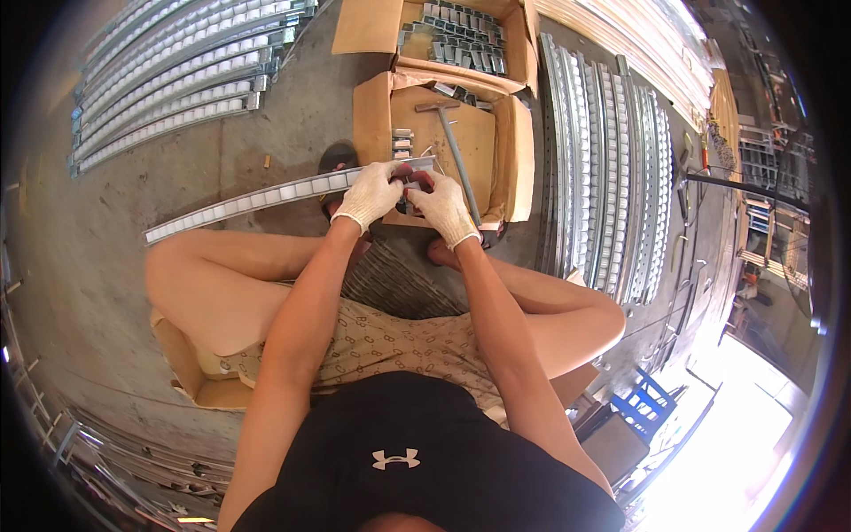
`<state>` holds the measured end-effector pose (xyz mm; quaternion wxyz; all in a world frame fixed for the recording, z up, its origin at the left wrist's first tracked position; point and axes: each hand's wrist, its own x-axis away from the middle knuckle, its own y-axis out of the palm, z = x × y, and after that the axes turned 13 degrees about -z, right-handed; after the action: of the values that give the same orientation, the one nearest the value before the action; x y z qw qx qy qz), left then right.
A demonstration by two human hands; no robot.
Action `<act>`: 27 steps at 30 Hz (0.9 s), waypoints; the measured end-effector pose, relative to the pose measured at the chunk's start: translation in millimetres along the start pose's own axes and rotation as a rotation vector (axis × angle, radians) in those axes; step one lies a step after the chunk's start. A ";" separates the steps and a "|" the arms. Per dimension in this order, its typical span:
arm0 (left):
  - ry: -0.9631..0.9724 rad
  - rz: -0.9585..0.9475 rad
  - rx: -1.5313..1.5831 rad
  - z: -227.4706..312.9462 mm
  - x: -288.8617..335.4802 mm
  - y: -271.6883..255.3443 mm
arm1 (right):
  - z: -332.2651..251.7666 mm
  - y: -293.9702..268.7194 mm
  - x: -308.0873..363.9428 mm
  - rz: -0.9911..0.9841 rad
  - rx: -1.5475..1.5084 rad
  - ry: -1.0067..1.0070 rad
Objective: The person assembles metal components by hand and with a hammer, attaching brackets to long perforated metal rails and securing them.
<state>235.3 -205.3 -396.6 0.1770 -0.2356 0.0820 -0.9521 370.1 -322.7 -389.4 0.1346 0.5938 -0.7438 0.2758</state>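
Note:
A long metal roller track (266, 197) with a row of white rollers runs from beyond my left knee to the front of the open cardboard box. My left hand (376, 190), in a cream knit glove with dark red fingertips, is closed on the track near its right end. My right hand (443, 207), gloved the same way, meets it there with its fingers pinched together. Whatever sits between the right fingertips is too small and covered to make out. Just right of my hands, a hammer (455, 155) leans on the box, head at the far side.
The near cardboard box (521, 160) holds a few metal brackets; a farther box (368, 27) holds many more (456, 35). Finished-looking roller tracks lie in rows at left (177, 97) and right (612, 168). A blue plastic crate-like item (645, 403) stands at lower right.

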 end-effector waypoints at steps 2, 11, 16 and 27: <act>0.089 0.050 0.001 -8.9 -6.8 3.6 | 0.7 -1.6 -2.5 0.021 -0.056 0.008; 0.025 -0.015 0.042 -7.2 -17.4 -19.1 | -6.3 -8.8 -18.9 0.054 -0.123 0.072; 0.036 0.122 -0.164 -13.9 -18.2 -20.2 | -24.5 -14.4 -20.2 0.084 -0.109 0.101; 0.023 0.089 -0.178 -16.9 -26.9 -13.0 | -36.4 -20.3 -38.6 0.078 0.057 0.209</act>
<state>245.6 -181.9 -419.5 0.1967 -0.2356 0.1789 -0.9348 394.9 -273.6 -375.1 0.1837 0.5362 -0.7400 0.3622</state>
